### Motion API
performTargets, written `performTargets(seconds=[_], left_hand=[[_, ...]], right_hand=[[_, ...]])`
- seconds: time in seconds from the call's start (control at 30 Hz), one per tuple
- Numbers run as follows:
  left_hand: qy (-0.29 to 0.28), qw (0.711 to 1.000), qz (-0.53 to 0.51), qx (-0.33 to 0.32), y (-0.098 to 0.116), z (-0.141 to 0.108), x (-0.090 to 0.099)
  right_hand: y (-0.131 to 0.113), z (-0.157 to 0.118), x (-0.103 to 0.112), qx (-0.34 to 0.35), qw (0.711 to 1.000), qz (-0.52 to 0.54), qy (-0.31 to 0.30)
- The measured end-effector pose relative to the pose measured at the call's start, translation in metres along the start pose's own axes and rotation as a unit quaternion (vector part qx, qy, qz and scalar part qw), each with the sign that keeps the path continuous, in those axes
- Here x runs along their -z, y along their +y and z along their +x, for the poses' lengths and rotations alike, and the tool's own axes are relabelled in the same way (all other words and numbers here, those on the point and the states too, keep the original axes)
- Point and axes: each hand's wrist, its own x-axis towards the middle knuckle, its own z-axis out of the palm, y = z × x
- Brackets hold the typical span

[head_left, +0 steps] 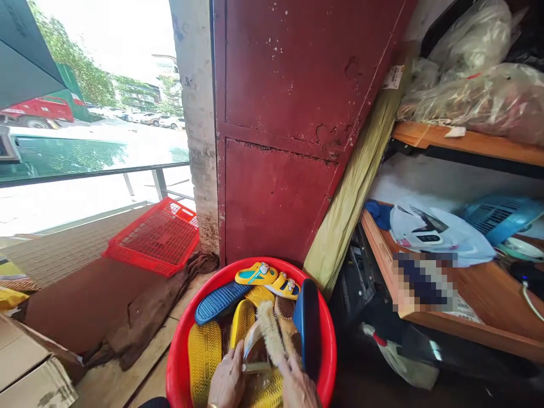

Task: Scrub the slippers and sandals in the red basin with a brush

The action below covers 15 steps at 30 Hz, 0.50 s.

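Head view: apparently scrubbing inside red tub (175, 362); holding pale, shaggy-bristled brush (268, 328) in grip of right hand (298, 385); seemingly pinching clear-strapped slipper (254, 339) at red tub's middle with left hand (227, 377), grip narrow; calling next, probably, for firm bracing against slick plastic; along red tub's left wall, yellow slipper (204, 354), zigzag tread; toward red tub's far rim, blue slipper (220, 302), ridged sole, plus yellow charm-studded sandals (257, 276).

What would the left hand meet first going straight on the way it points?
Probably the yellow patterned sole just ahead of the left hand, though depth is unclear here.
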Motion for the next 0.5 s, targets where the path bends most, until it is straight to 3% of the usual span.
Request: performTargets(seconds=[0.1,0.2,0.3,0.37,0.43,0.5], left_hand=[[0.065,0.996,0.017,-0.058,-0.005,-0.002,-0.005],[0.119,0.99,0.018,-0.077,-0.01,-0.002,-0.005],[0.132,0.988,-0.003,-0.081,-0.012,0.002,-0.006],[0.11,0.991,-0.012,-0.079,-0.013,0.003,-0.008],[0.082,0.992,-0.034,-0.086,-0.012,0.001,-0.009],[0.046,0.99,-0.076,-0.11,-0.01,-0.004,-0.008]], right_hand=[[0.008,0.012,0.037,-0.042,0.999,0.014,0.005],[0.008,0.004,0.052,0.008,0.999,0.045,0.011],[0.01,-0.026,0.044,0.095,0.991,0.095,0.006],[0.015,-0.047,0.034,0.136,0.983,0.127,-0.002],[0.021,-0.059,0.027,0.111,0.983,0.143,0.006],[0.026,-0.056,0.026,0.038,0.988,0.145,0.027]])
